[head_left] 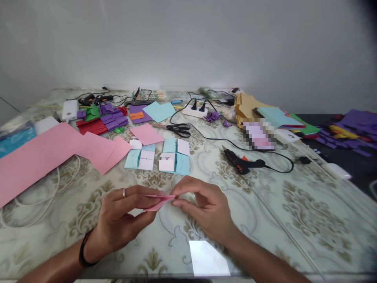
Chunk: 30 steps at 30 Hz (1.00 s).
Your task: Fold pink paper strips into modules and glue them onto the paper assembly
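Observation:
A small folded piece of pink paper (160, 203) is held above the near part of the table between both hands. My left hand (125, 214), with a ring and a dark wristband, grips its left side between thumb and fingers. The thumb and forefinger of my right hand (206, 206) pinch its right tip. Beyond the hands lie two groups of folded light-blue and white paper squares, one on the left (140, 157) and one on the right (175, 157). A pink square (146, 134) partly covers the left group.
Black scissors (178, 129) lie behind the squares. To the right is a glue gun (241, 161) with its cord, near a blurred phone (259, 135). Large pink sheets (44, 153) spread over the left. A power strip (194, 112) and purple folded papers (114, 117) sit farther back.

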Available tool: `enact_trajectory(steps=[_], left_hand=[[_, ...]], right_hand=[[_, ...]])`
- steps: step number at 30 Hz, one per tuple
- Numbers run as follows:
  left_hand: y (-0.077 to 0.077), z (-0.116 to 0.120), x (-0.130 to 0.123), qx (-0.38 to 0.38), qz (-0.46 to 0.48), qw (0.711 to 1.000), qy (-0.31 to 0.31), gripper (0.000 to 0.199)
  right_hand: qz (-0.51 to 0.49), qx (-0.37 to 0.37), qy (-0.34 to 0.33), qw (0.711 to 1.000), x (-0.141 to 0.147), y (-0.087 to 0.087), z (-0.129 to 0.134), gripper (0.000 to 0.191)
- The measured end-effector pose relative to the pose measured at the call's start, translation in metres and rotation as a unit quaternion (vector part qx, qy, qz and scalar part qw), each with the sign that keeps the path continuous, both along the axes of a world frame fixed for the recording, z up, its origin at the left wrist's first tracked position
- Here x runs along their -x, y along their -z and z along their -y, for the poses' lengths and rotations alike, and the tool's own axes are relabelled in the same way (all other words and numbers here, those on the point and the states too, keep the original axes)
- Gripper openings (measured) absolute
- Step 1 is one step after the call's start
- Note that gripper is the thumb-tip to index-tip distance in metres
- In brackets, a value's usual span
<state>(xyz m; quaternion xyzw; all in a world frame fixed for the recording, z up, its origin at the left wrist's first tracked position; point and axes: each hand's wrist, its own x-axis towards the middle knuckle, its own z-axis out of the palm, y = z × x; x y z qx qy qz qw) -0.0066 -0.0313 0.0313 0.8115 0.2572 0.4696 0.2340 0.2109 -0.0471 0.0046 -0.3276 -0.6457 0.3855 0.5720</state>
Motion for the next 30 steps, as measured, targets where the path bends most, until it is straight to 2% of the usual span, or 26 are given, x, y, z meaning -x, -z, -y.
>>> enact_trajectory(steps=[3,7,12,14,21,30], left_hand=[[0.0008,0.0008,0.0003,0.0,-0.005,1.0,-0.006,0.013],[0.0019,0.0017,0.0,-0.009,-0.006,1.0,-0.003,0.01],[0.0014,0.003,0.0003,-0.009,-0.005,1.0,-0.008,0.01],[0.0013,0.0047,0.0004,-0.013,-0.011,1.0,-0.014,0.011],[0.0029,0.0089,-0.0006,-0.003,-0.031,0.998,-0.049,0.014],[0.0022,0.0036,-0.0069,0.033,-0.015,0.999,-0.01,0.013]], right_hand=[[0.01,-0.032,-0.006,0.999,-0.0006,-0.0033,-0.0002,0.018],[0.015,-0.025,-0.009,1.0,-0.0006,-0.0068,0.0004,0.017],[0.012,0.062,-0.015,0.998,0.0007,-0.0048,0.0013,0.009],[0.018,0.073,-0.01,0.997,0.0015,-0.0044,0.0013,0.008],[0.028,0.027,0.006,0.999,0.0045,-0.0071,0.0033,0.003],[0.036,0.004,-0.001,0.999,0.0032,-0.0098,0.0025,0.006]])
